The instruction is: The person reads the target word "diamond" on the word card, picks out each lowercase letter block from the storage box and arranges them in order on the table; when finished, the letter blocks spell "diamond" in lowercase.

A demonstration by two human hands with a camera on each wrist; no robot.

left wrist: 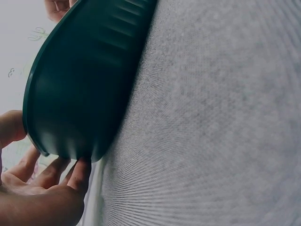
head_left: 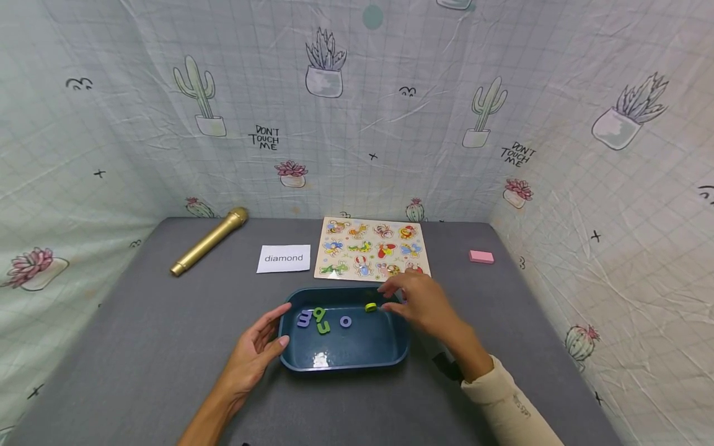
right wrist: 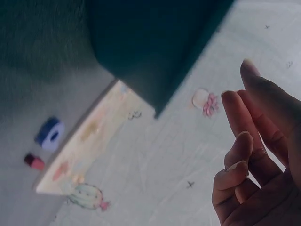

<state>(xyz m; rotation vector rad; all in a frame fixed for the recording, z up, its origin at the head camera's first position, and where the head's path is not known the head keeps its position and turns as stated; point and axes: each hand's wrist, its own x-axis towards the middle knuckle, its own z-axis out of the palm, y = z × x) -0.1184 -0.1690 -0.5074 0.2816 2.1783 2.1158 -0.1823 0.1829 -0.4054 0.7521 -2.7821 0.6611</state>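
A dark teal tray (head_left: 346, 365) holds several small letters: a purple "m" (head_left: 304, 318), a green "q" (head_left: 318, 314), a green "u" (head_left: 323, 327) and a purple "o" (head_left: 346, 321). My left hand (head_left: 253, 356) rests against the tray's left end, thumb and fingers spread along the rim and wall. Over the right end of the tray is my right hand (head_left: 421, 302), thumb and forefinger apart with nothing between them. Just left of its fingertips is a yellow-green piece (head_left: 370, 307); whether it touches the tray floor, I cannot tell.
Behind the tray lies an insect puzzle board (head_left: 372, 249), beside a card reading "diamond" (head_left: 284, 258). A gold microphone (head_left: 209, 241) lies at back left, a pink block (head_left: 481, 256) at right. The right wrist view shows a purple-blue piece (right wrist: 50, 133) near the board.
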